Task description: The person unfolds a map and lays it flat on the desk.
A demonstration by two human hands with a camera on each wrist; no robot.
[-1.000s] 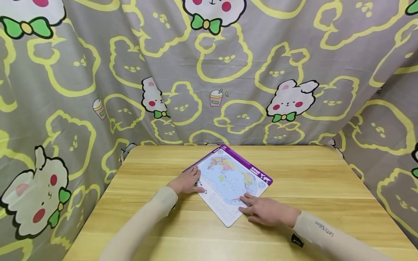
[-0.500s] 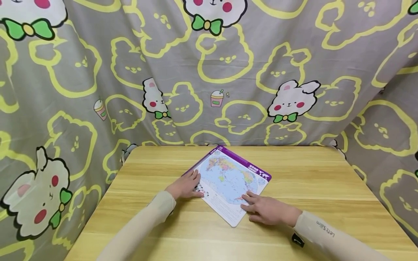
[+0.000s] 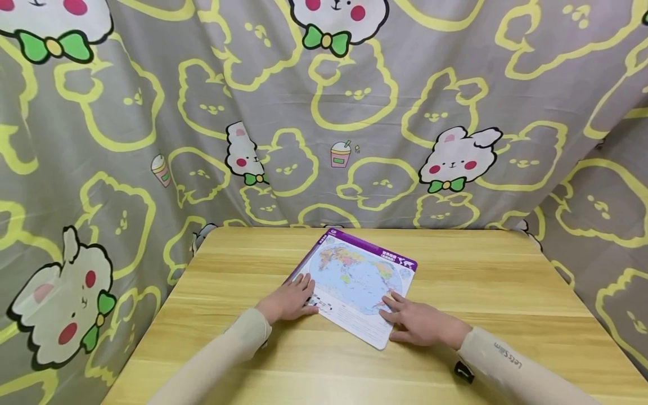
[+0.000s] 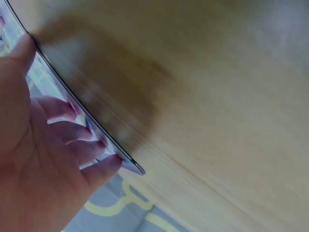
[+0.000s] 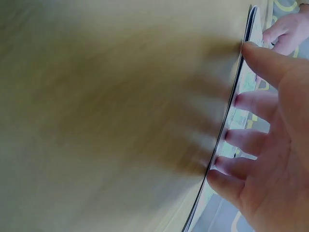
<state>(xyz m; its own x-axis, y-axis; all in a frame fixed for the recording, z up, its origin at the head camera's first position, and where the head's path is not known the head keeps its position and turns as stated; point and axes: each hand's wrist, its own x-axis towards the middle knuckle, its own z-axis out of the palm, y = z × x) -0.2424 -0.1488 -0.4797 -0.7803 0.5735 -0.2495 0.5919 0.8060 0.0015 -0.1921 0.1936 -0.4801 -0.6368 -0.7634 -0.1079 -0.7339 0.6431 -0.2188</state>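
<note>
A thin world map sheet [image 3: 354, 278] with a purple header and rounded corners lies flat and turned at an angle on the table, towards its back. My left hand [image 3: 287, 299] rests on the map's left edge, fingers spread over the printed face. At the lower right edge, the fingers of my right hand [image 3: 422, 322] lie on the map. Both wrist views show fingers extended against the printed side, with the thumb at the sheet's rim. A dark double line runs along the map's edge [image 5: 252, 24] in the right wrist view. The hands cover parts of both side edges.
The wooden table [image 3: 486, 281] extends on both sides of the map and in front of it. A grey curtain [image 3: 304, 101] with yellow outlines and rabbit prints hangs behind the table and along its sides.
The map has turned counterclockwise on the table, its near corner swinging right and its top corner left. Both hands have kept touching it, the left shifting slightly nearer.
</note>
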